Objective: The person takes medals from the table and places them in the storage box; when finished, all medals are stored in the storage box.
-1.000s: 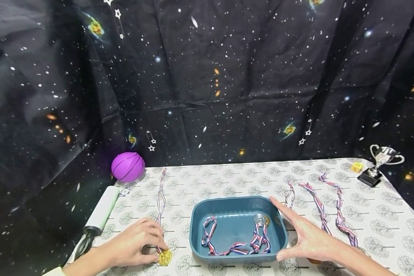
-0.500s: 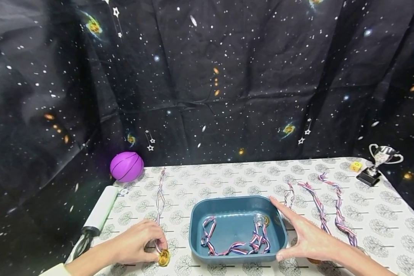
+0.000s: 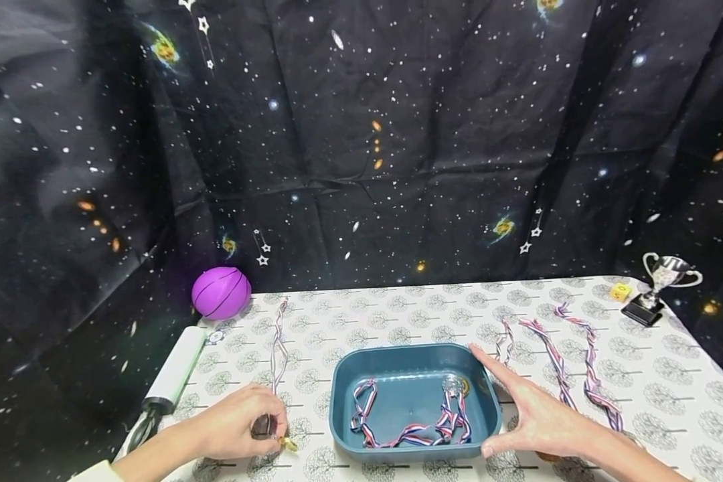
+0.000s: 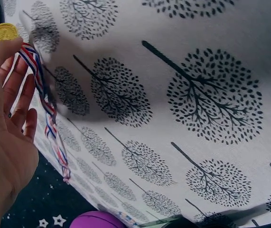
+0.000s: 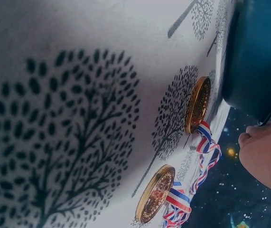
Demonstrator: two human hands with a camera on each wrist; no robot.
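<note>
Left grip (image 3: 241, 422) pinches gold medal (image 4: 1, 34); yellow cube (image 3: 620, 292) seemingly reads 0, 5.

Characters legible on the yellow cube (image 3: 620, 292), head view.
Two small characters stand one above the other on the cube: the upper is round and may be the numeral 0 or the letter O; the lower reads as 5, though S cannot be ruled out at this size. The raised marking on the gold medal (image 4: 1, 35), left wrist view, is too indistinct to read.
</note>
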